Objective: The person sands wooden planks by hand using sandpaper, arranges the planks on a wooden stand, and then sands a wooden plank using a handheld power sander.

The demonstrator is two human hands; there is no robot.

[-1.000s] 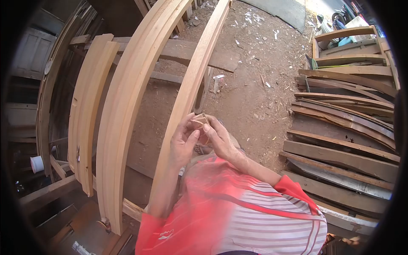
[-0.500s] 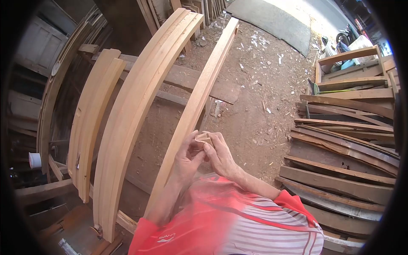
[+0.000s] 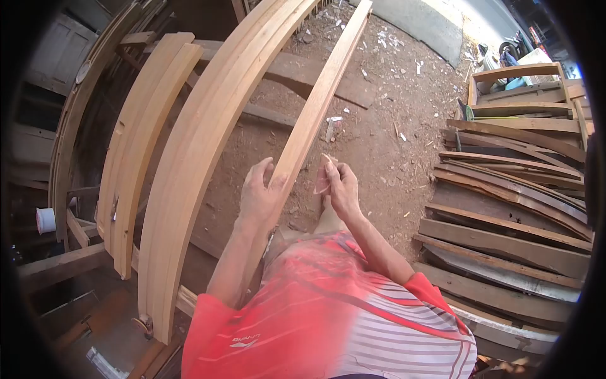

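Note:
The narrow wooden strip [image 3: 319,98] runs lengthwise in front of me, its surface pale and its right edge stepped. My left hand [image 3: 257,189] is at the strip's left edge, thumb and fingers apart, with the thumb over the wood; whether it presses on it I cannot tell. To the right of the strip, my right hand [image 3: 343,186] pinches a small thin pinkish-tan sheet [image 3: 322,178], which looks like folded sandpaper. The sheet hangs below the fingertips, apart from the strip.
A wide curved board [image 3: 208,120] and shorter curved boards [image 3: 142,132] rest on wooden supports to the left. Weathered planks [image 3: 505,240] are stacked along the right. Wood scraps litter the dirt floor [image 3: 391,151]. A white cup [image 3: 45,220] stands far left.
My hands were together around the small folded piece; now they are apart. The left has moved left to the strip, while the right keeps the sheet and has moved right and up.

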